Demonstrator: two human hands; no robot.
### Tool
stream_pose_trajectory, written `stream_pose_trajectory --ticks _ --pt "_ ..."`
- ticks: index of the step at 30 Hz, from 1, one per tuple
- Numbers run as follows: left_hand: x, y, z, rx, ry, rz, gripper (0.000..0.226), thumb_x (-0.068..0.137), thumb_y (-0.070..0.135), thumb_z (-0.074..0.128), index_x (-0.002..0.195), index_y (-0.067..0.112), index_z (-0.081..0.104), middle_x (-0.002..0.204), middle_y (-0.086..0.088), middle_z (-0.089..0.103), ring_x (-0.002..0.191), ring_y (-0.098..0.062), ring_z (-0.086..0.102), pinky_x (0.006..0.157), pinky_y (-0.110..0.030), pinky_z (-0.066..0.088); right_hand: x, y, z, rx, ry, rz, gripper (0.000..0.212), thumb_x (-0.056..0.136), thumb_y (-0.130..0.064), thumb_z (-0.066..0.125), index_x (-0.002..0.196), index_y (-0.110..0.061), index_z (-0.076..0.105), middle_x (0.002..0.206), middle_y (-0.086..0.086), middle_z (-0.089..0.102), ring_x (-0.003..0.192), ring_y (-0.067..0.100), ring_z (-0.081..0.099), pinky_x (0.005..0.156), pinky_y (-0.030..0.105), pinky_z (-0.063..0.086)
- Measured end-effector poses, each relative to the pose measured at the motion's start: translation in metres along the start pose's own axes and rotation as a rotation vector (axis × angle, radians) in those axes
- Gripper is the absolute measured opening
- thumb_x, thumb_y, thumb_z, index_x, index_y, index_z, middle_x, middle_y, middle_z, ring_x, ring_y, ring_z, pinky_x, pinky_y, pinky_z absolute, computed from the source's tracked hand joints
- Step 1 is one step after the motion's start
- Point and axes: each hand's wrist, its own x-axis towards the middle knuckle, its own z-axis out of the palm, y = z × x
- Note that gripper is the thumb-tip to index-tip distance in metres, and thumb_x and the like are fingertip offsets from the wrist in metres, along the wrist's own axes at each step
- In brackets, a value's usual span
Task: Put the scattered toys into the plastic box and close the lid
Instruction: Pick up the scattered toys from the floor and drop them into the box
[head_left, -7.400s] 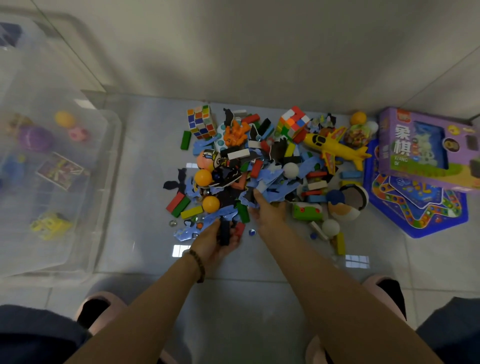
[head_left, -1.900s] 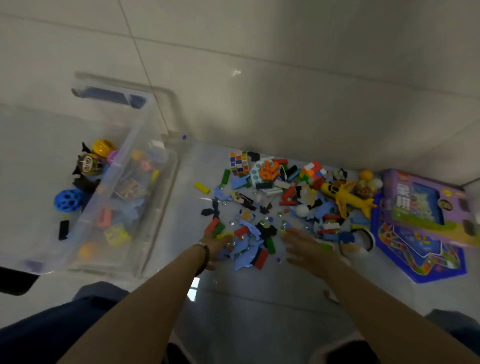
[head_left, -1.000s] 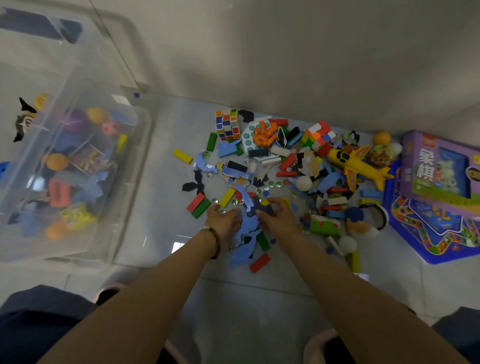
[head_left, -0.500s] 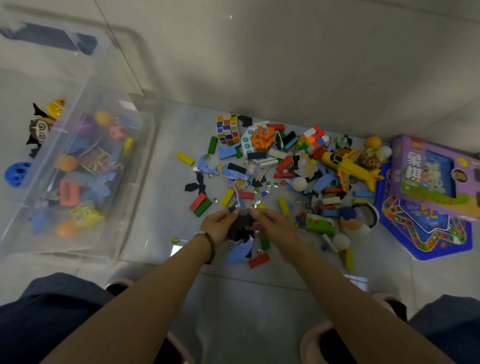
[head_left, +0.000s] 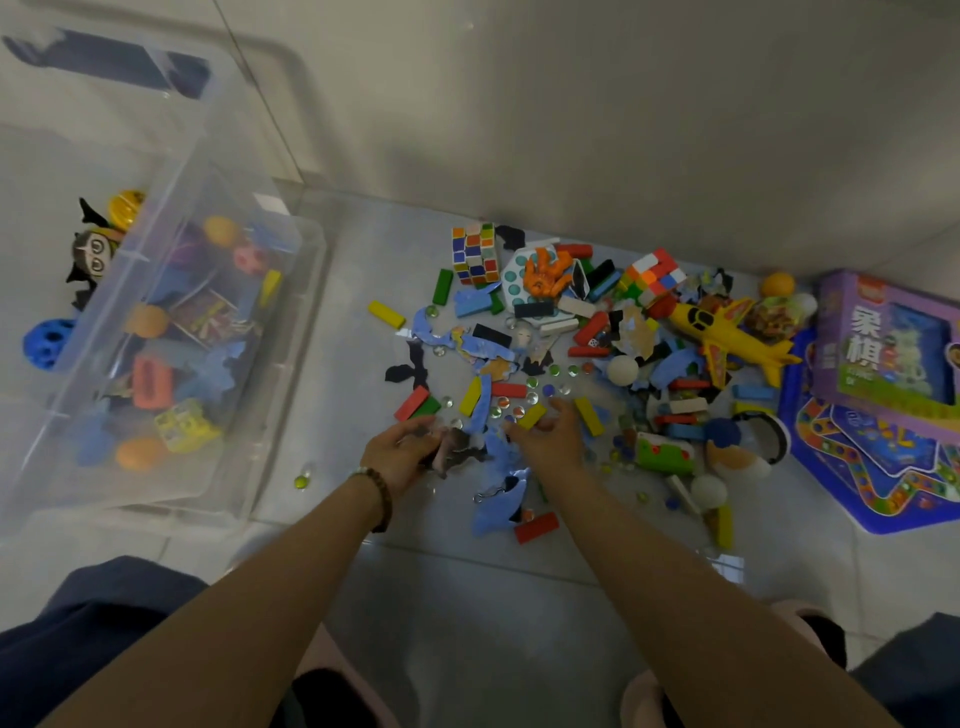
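Both your forearms reach up from the bottom edge toward mid-frame; your left hand, with a bead bracelet at the wrist, is curled round a bunch of dark flat pieces, fingers closed on them; your right hand lies palm down just beside it, fingers loosely spread over the near edge of the toy pile, a yellow block at its fingertips; whether it grips that block I cannot tell.

Count what lies ahead of you: two cube puzzles, one multicoloured cube at upper centre and one twisted cube to its right; one orange octopus figure between them; one yellow toy plane at centre right; one purple game box at the right edge, resting on a blue game board; two white balls, one mid-pile and one lower right; many small coloured blocks, blue puzzle pieces and glass marbles, too many to count surely.

The plastic box sits at the left of the frame, clear-walled and open, already holding orange balls, blue pieces and a yellow toy; its clear lid stands at the upper left behind it; a blue perforated ball and a masked figure show at the far left.
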Motion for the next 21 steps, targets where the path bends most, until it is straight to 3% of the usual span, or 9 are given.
stream_pose_trajectory --ticks 2,5,8,11,13,15,17,19,21 --pt "0.005 0.000 -0.001 0.017 -0.006 0.002 0.036 0.087 0.001 0.059 0.123 0.005 0.057 0.121 -0.016 0.056 0.099 -0.027 0.057 0.094 -0.034 0.048 0.006 0.003 0.005 -0.064 -0.013 -0.037 0.015 0.071 0.001 0.072 0.076 -0.007 0.060 0.082 0.016 0.064 0.071 0.024 0.058 0.068 0.033 0.047" --pt "0.012 -0.001 -0.002 0.029 -0.006 -0.003 0.043 0.085 -0.003 0.059 0.127 0.008 0.055 0.128 -0.017 0.053 0.098 -0.027 0.058 0.096 -0.035 0.048 0.005 0.008 0.008 -0.151 0.009 0.049 0.035 0.071 -0.002 0.075 0.093 -0.011 0.050 0.101 0.008 0.051 0.085 0.019 0.051 0.067 0.024 0.044" --pt "0.017 -0.003 -0.003 0.012 -0.018 -0.014 0.045 0.086 -0.005 0.056 0.129 0.007 0.052 0.135 -0.019 0.049 0.102 -0.030 0.057 0.100 -0.043 0.047 0.004 0.014 0.008 -0.137 0.019 0.017 0.035 0.074 0.000 0.072 0.091 -0.013 0.044 0.096 0.009 0.051 0.081 0.020 0.050 0.063 0.021 0.039" --pt "0.017 0.000 -0.001 -0.121 -0.055 -0.061 0.044 0.089 -0.010 0.048 0.131 0.003 0.048 0.136 -0.025 0.046 0.108 -0.038 0.056 0.088 -0.046 0.054 0.002 0.013 0.005 -0.113 0.001 -0.008 0.028 0.078 0.003 0.065 0.087 -0.010 0.042 0.074 0.000 0.046 0.069 0.018 0.046 0.063 0.028 0.040" --pt "0.012 0.005 0.001 -0.212 -0.112 -0.095 0.043 0.093 -0.010 0.040 0.134 0.003 0.044 0.135 -0.026 0.046 0.108 -0.040 0.054 0.080 -0.049 0.054 0.002 0.010 0.003 -0.064 0.028 -0.013 0.022 0.083 0.002 0.061 0.089 -0.010 0.044 0.073 -0.003 0.047 0.066 0.014 0.047 0.064 0.030 0.041" --pt "0.009 0.010 0.004 -0.221 -0.148 -0.116 0.037 0.097 -0.001 0.037 0.133 0.006 0.046 0.131 -0.023 0.049 0.101 -0.037 0.057 0.077 -0.045 0.054 0.002 0.000 0.002 0.056 0.059 -0.018 0.014 0.089 -0.004 0.059 0.094 -0.009 0.047 0.079 -0.005 0.052 0.070 0.012 0.053 0.060 0.022 0.047" --pt "0.009 0.011 0.007 -0.234 -0.139 -0.174 0.031 0.098 0.019 0.044 0.125 0.008 0.053 0.124 -0.022 0.055 0.095 -0.034 0.060 0.085 -0.048 0.051 -0.001 -0.016 0.002 0.183 -0.069 -0.012 0.010 0.091 -0.009 0.058 0.098 -0.007 0.052 0.086 -0.002 0.059 0.074 0.014 0.060 0.059 0.016 0.054" --pt "0.008 0.011 0.011 -0.211 -0.131 -0.195 0.036 0.094 0.038 0.049 0.111 0.009 0.060 0.114 -0.020 0.061 0.094 -0.035 0.061 0.090 -0.050 0.050 -0.003 -0.028 0.005 0.123 -0.261 -0.038 0.011 0.091 -0.011 0.058 0.101 -0.006 0.058 0.089 0.001 0.063 0.079 0.016 0.062 0.064 0.020 0.057" --pt "0.009 0.010 0.012 -0.172 -0.152 -0.126 0.035 0.095 0.034 0.049 0.114 0.007 0.060 0.114 -0.020 0.063 0.094 -0.035 0.063 0.085 -0.047 0.054 0.001 -0.034 0.006 0.001 -0.259 -0.072 0.016 0.090 -0.013 0.060 0.103 -0.004 0.062 0.097 0.006 0.065 0.087 0.016 0.060 0.073 0.025 0.055"
